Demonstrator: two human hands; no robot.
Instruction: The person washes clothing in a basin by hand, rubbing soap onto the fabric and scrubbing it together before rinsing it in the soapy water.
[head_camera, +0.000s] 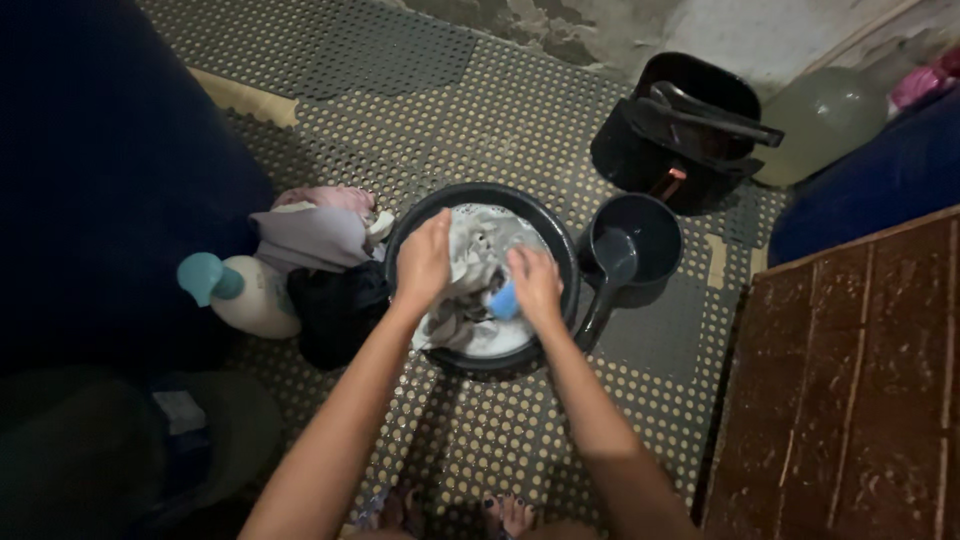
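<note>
Cloth (462, 300) lies wet in the basin (560, 245). Left hand (424, 262) grips a fold; right hand (536, 285) closes on a blue brush (504, 301). Hard scrubbing could slop suds over the rim onto the clothes pile (318, 240) left of the basin.

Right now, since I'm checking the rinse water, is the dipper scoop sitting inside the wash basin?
No: the dipper sits on the mat beside the wash basin, right of it.
</note>
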